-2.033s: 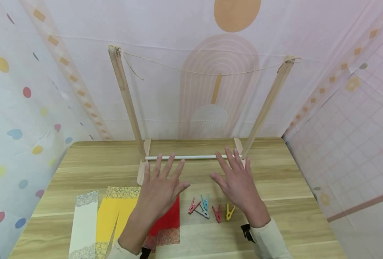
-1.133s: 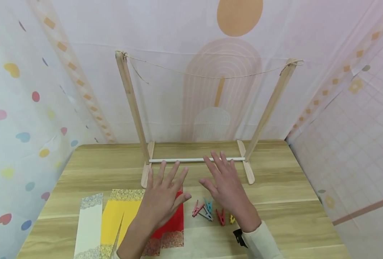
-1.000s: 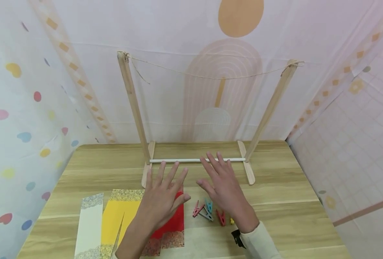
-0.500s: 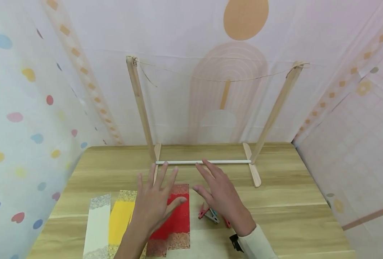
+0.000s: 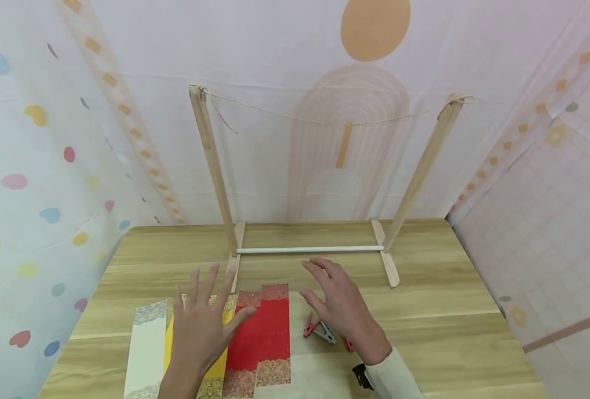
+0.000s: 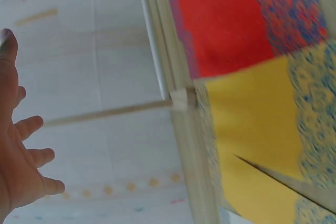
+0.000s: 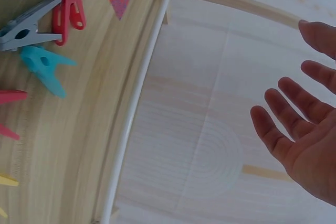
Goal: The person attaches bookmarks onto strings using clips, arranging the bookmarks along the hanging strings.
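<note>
My left hand (image 5: 200, 332) hovers with spread fingers above the yellow strips (image 5: 218, 363), partly hiding them. To its right lie overlapping red strips (image 5: 265, 332) with patterned ends; a white strip (image 5: 145, 346) lies to its left. My right hand (image 5: 342, 302) holds nothing, its fingers apart and slightly bent, above several small plastic clothespins. In the right wrist view a pinkish-red clothespin (image 7: 68, 9), a grey clothespin (image 7: 31, 29), a turquoise clothespin (image 7: 44, 66), a second red clothespin (image 7: 9, 97) and a yellow clothespin (image 7: 7, 180) show, the last two cut off by the frame.
Behind the hands stands a wooden frame with a left post (image 5: 212, 160) and a right post (image 5: 425, 166). A thin string (image 5: 325, 123) sags between their tops, and a white rod (image 5: 310, 250) joins their feet. Patterned cloth (image 5: 255, 166) hangs behind the wooden table (image 5: 440, 321).
My left hand has moved left, from over the red strips to over the yellow ones, uncovering the red. My right hand has shifted left and nearer, now covering some clothespins. The head view has shifted slightly.
</note>
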